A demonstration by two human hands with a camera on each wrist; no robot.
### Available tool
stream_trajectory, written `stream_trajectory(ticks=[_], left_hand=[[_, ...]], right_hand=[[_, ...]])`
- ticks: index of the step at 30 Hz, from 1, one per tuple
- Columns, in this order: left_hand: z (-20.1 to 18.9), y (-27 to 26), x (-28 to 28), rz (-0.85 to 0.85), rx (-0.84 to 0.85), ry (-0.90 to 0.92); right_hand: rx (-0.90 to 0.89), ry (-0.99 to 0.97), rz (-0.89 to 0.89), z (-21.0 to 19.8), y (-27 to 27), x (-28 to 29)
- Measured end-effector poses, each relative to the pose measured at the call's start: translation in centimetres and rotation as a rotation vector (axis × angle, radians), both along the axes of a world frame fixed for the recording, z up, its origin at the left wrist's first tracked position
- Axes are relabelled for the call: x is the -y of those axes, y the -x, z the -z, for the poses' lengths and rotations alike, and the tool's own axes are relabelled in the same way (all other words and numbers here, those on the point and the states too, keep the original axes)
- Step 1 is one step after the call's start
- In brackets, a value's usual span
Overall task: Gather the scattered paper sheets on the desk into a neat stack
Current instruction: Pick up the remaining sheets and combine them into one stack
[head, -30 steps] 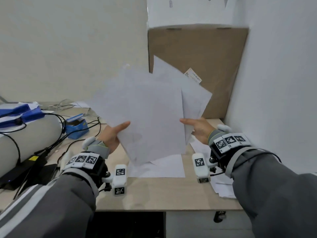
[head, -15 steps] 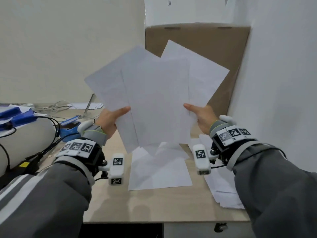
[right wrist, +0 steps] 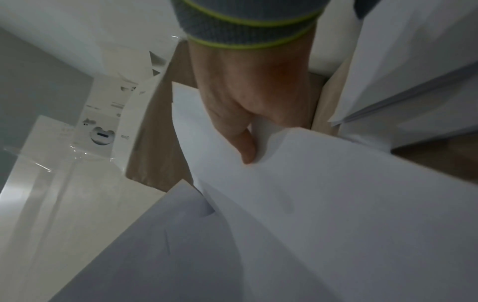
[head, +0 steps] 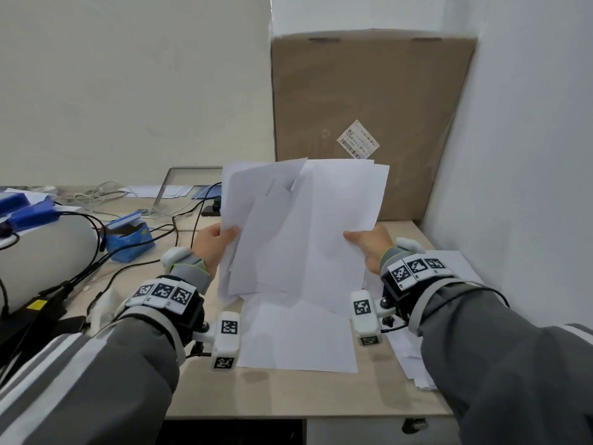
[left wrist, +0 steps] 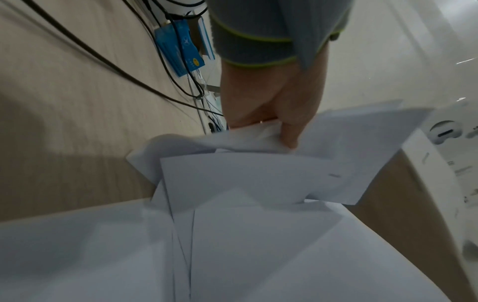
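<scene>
Head view shows both hands holding a loose bundle of paper sheets (head: pixel 301 229) upright above the surface (head: pixel 288 393), the sheets fanned and uneven at their top and bottom edges. The left hand (head: pixel 213 245) grips the bundle's left edge, thumb on the near face and fingers hidden behind. The right hand (head: pixel 369 247) grips the right edge in the same way, thumb pressed on the front sheet. Left wrist view confirms the pinch: the thumb (left wrist: pixel 291 130) lies across crumpled paper edges, the sheets (left wrist: pixel 258 173) spreading out below it. Right wrist view shows a thumb (right wrist: pixel 245 147) bearing on the sheets (right wrist: pixel 336 204), which curve away from the hand (right wrist: pixel 253 92).

Under the bundle one single sheet (head: pixel 298 335) lies flat on the surface, its upper edge hidden by the held sheets. To the right, partly under the right sleeve, lies another pile of paper (head: pixel 417 358) near the wall. A brown cardboard panel (head: pixel 369 101) with a barcode label (head: pixel 357 139) stands behind, leaning at the corner. On the left are black cables (head: pixel 128 252), a small blue box (head: pixel 130 239) and a pale rounded object (head: pixel 41 252).
</scene>
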State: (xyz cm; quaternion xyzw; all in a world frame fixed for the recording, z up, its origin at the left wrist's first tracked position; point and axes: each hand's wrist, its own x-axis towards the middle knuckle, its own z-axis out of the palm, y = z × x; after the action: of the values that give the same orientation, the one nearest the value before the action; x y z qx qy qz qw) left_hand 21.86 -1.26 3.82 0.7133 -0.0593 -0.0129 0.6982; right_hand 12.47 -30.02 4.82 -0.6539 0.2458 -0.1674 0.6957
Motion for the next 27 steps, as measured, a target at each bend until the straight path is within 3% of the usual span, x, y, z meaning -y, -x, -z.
stream_trajectory(ticks=[3, 9, 11, 14, 23, 27], left_hand=[[-0.4, -0.9, -0.7, -0.141, 0.021, 0.052], [-0.1, 0.7, -1.1, -0.017, -0.093, 0.258], [1.7, 1.5, -0.7, 0.030, -0.185, 0.206], [3.6, 2.3, 0.0, -0.041, -0.249, 0.083], [2.2, 3.0, -0.5, -0.031, -0.329, 0.215], [3.6, 4.1, -1.2, 0.083, -0.497, 0.075]], right_hand=[[-0.013, -0.005, 0.098, -0.5, 0.2, 0.2], [0.012, -0.003, 0.121, -0.7, 0.8, 0.5], [0.007, -0.004, 0.119, -0.2, 1.1, 0.0], [0.000, 0.012, 0.121, 0.3, 1.5, -0.5], [0.038, 0.063, 0.257, 0.0, 2.6, 1.0], [0.052, 0.098, 0.308, -0.9, 3.2, 2.0]])
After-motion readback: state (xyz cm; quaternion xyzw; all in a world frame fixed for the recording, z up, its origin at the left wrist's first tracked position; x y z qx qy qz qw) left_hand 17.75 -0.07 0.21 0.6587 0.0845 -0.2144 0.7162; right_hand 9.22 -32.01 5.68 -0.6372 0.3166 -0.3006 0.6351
